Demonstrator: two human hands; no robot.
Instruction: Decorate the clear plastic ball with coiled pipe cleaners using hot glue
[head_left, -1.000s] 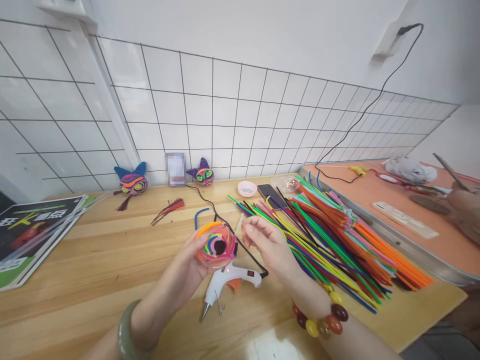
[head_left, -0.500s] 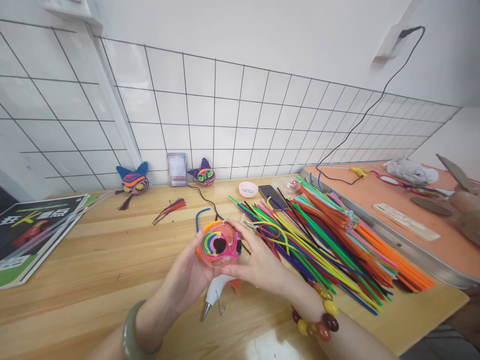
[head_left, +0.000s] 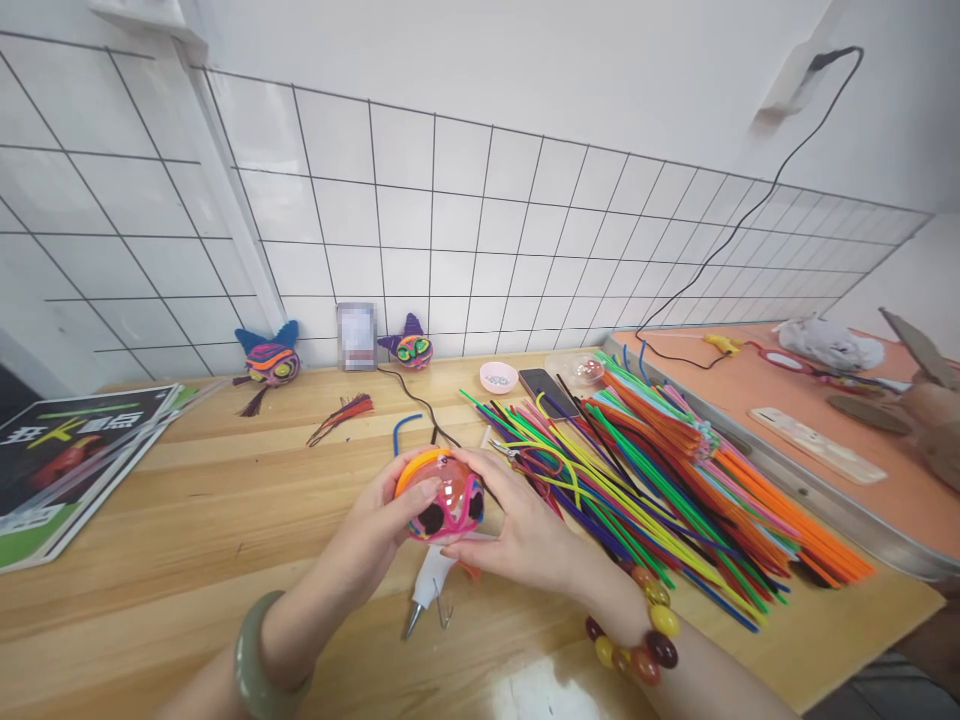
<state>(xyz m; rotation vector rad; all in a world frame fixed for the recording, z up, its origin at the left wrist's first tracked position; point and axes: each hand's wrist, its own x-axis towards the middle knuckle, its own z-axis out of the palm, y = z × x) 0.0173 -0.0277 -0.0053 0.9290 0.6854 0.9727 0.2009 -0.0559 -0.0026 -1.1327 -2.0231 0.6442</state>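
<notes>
Between both hands is a clear plastic ball (head_left: 451,488) partly covered with pink, orange and coloured pipe cleaners, with two black round eye patches facing me. My left hand (head_left: 394,505) grips its left side, the thumb lying across the front above one eye patch. My right hand (head_left: 510,515) holds the right side, fingers on top and thumb underneath. Below the ball a white glue gun (head_left: 430,580) rests on the table, its metal nozzle pointing towards me beside a wire stand. The gun's rear is hidden by the hands and ball.
Right of the hands lies a wide pile of pipe cleaners (head_left: 675,490), with scissors (head_left: 507,450) at its edge. Behind are a phone (head_left: 548,392), a pink bowl (head_left: 498,377) and two finished fish-like balls (head_left: 271,362). Magazines (head_left: 71,465) lie left. Another person's hand (head_left: 934,425) is at far right.
The ball has turned in my hands, so more clear plastic and both eye patches face me. My left thumb has moved onto its front, covering the striped ring around one eye.
</notes>
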